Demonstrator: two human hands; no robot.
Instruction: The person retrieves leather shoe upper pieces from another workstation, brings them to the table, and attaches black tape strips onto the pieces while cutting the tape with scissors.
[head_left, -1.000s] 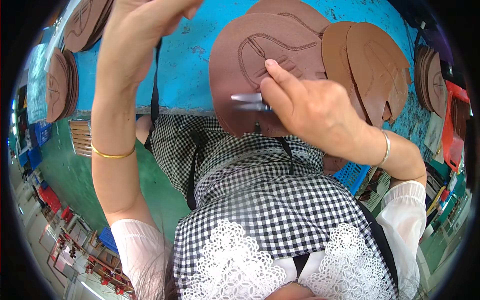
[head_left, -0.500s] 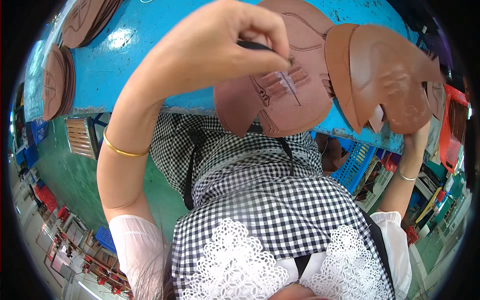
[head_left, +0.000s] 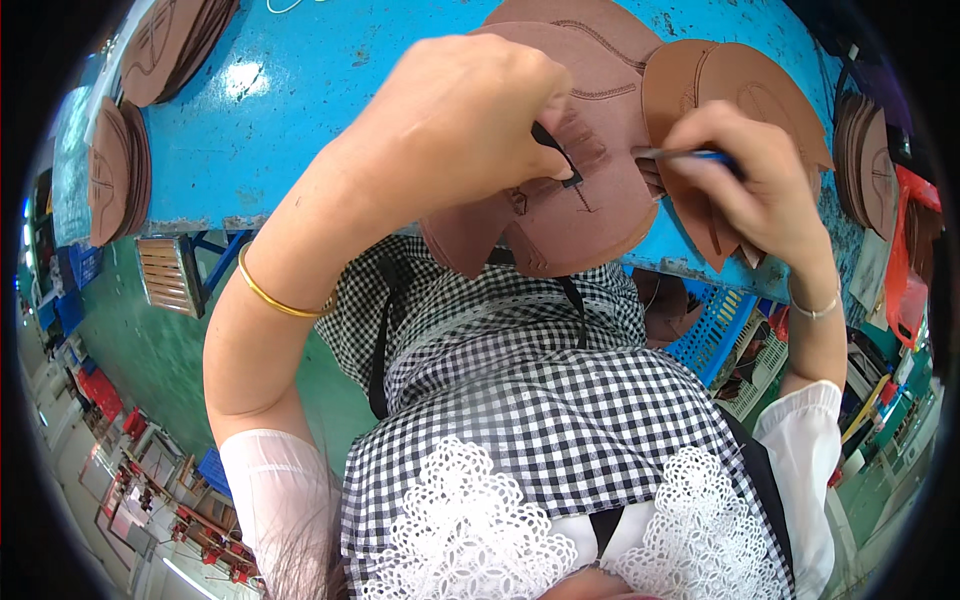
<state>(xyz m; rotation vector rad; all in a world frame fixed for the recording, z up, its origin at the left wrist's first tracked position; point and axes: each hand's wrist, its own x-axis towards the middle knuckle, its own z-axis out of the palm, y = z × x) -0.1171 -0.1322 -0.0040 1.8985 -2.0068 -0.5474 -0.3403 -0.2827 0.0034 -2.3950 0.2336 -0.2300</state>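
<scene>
Closed fingers of my left hand [head_left: 470, 120] hold a flat black strip [head_left: 570, 172], whose kind I cannot make out. Its end rests over a dark stitched line on a reddish-brown leather piece [head_left: 600, 215], which lies on more such pieces near the table's front edge. My right hand [head_left: 745, 170], also closed, grips a slim tool [head_left: 712, 156] with a blue part and a thin greyish end, blurred by motion. That end points left at the leather's notched edge. Lighter brown leather pieces [head_left: 770, 85] lie partly under my right hand.
Stacks of brown leather pieces [head_left: 120, 170] stand at the left of the blue table [head_left: 300, 130], with another stack [head_left: 865, 165] at the right. A blue plastic basket [head_left: 715, 325] sits below the front edge. Red plastic bags [head_left: 905, 250] hang at the far right.
My right hand has let go of a lighter brown leather piece at the right and moved inward with the slim tool. My left hand has shifted slightly down, bringing the black strip onto the stitched line.
</scene>
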